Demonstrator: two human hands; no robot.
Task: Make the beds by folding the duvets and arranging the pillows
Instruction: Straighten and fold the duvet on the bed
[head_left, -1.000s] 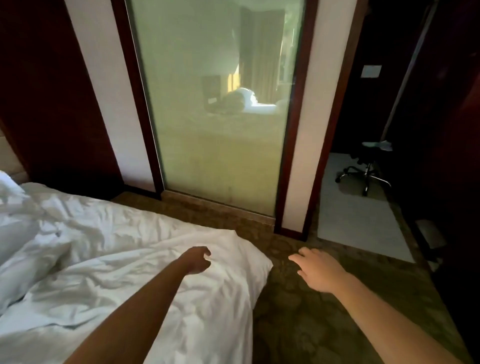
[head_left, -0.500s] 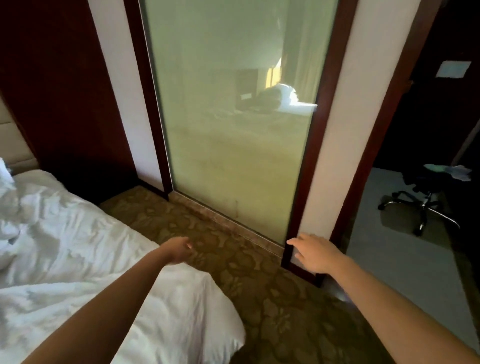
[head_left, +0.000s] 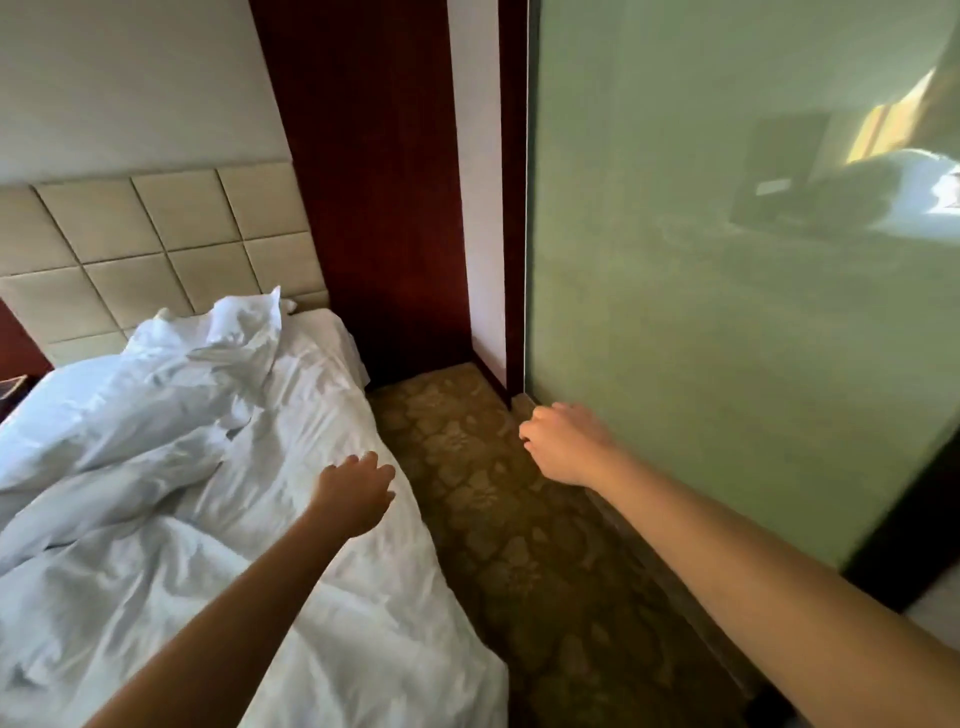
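From the head view, you stand in the aisle between the bed (head_left: 324, 374) and the glass panel (head_left: 727, 291), facing the headboard (head_left: 156, 234). The duvet (head_left: 130, 410) lies unfolded in a crumpled heap across the bed, bunched towards the headboard, with more of it spread rumpled at your near side. A white peak rises by the headboard, but you cannot tell whether it is a pillow or a duvet corner. Your left hand (head_left: 356, 493) is out over the bed's aisle-side edge, fingers relaxed and slightly spread, holding nothing; whether it touches the cloth is not clear. Your right hand (head_left: 563, 444) hangs over the carpet (head_left: 483, 499) near the foot of the panel, fingers loosely curled, also holding nothing. The folding looks not yet begun: you seem to be approaching to take hold. The next move likely calls for finding an edge or corner of the duvet with both hands, gripping it firmly and drawing it flat before any fold, since the heap hides its edges.
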